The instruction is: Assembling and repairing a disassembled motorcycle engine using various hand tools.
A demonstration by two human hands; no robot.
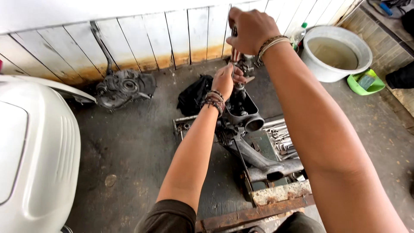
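Observation:
A dark metal engine housing (243, 114) with a round opening and a long arm (258, 159) rests on a rusty toolbox (280, 194). A thin upright tool shaft (235, 56) stands above the housing. My right hand (248, 30) is closed over the top of that shaft, near the white plank wall. My left hand (225, 80) grips the same shaft lower down, just above the housing. Both wrists wear beaded bracelets.
An engine casing with a bent pipe (123, 88) lies by the wall at left. A white scooter body panel (34, 155) fills the left edge. A black cloth (194, 95), sockets in a tray (282, 140), a white basin (336, 54) and a green dish (365, 83) lie around.

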